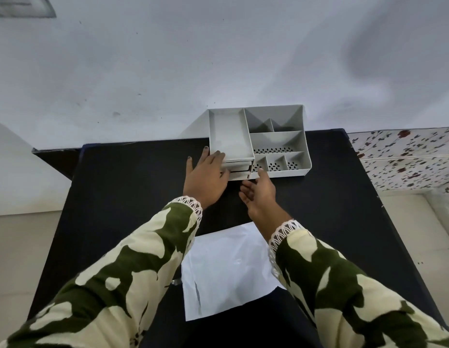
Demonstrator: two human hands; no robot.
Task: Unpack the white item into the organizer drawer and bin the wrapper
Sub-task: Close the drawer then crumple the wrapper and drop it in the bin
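Note:
A grey plastic organizer (281,141) with several open compartments stands at the far edge of the black table (123,197). Two small drawers (239,169) sit stacked at its front left. My left hand (205,179) lies flat against the organizer's left front corner, fingers spread, touching the drawer fronts. Just right of the drawers my right hand (259,194) hovers with its fingers apart and nothing in it. A flat white wrapper or package (228,270) lies on the table near me, between my forearms. I cannot tell whether anything is inside it.
A pale wall rises right behind the organizer. To the right of the table a floral-patterned surface (406,159) stands. Light flooring shows on both sides of the table. A small scrap of clear tape (177,282) lies by the white package's left edge.

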